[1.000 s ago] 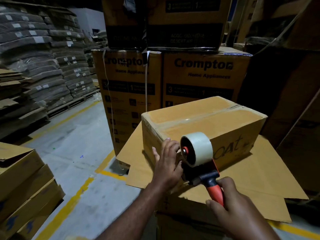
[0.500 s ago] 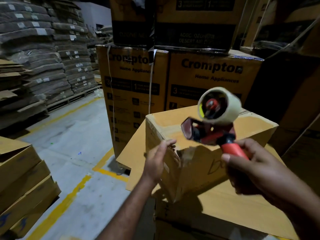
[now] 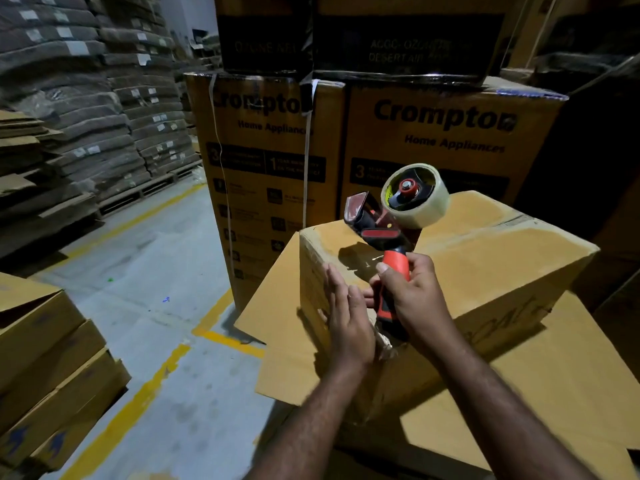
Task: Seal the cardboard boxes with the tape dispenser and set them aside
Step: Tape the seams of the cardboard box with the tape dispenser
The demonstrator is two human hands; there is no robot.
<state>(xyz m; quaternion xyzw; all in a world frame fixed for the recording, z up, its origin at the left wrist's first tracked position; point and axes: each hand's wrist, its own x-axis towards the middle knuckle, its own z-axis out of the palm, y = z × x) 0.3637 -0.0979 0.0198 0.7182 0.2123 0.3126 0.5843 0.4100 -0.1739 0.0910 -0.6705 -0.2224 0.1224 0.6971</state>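
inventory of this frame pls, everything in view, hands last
plain brown cardboard box: 1, brown, centre, on a flat sheet
red-and-black tape dispenser: 1, pale tape roll, raised over the box's near corner
flat brown cardboard sheet: 1 seen, brown, under the box
Crompton printed cartons: 2, yellow-brown, behind the box
dark-panelled cartons: at least 2, black print, stacked on the Crompton ones
stacked brown boxes: several, brown, lower left
grey bundled stacks: many, grey, far left on pallets
painted floor lines: several, yellow, on the grey floor
left hand: 1, flat against the box's near corner
right hand: 1, grips the dispenser's handle
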